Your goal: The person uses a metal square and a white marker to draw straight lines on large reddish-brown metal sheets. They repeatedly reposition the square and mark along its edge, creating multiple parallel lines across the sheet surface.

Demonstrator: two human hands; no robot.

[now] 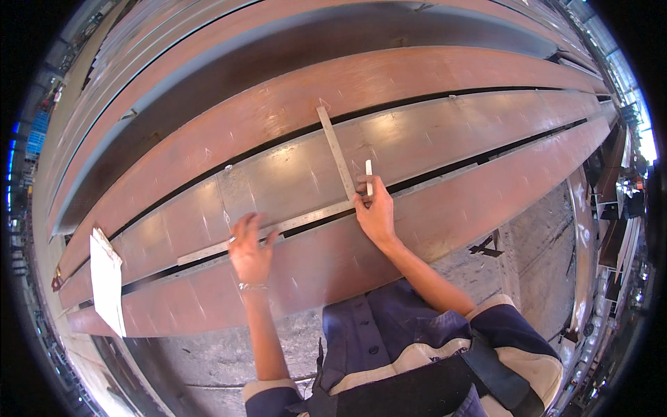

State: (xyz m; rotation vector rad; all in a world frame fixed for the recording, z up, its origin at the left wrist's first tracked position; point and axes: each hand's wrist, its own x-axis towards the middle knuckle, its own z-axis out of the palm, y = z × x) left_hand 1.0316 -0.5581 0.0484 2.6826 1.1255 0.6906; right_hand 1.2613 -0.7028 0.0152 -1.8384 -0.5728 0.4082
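Observation:
An L-shaped steel square (334,149) lies across the middle steel beam (278,167), its corner close to my right hand (376,215). In that hand a white chalk stick (369,176) is pinched and points up, away from me. The hand is at the beam's near edge, beside the corner of the square. My left hand (250,258) is over the long leg of the square, fingers apart and slightly blurred; whether it presses on the metal I cannot tell. Short white chalk marks show on the beams.
Sheets of white paper (106,285) lie over the left end of the beams. A reddish near beam (306,278) and a far beam (271,90) run alongside, with dark gaps between. At the far left end is a small orange-and-dark object (57,280). Steel pieces (611,167) stand at right.

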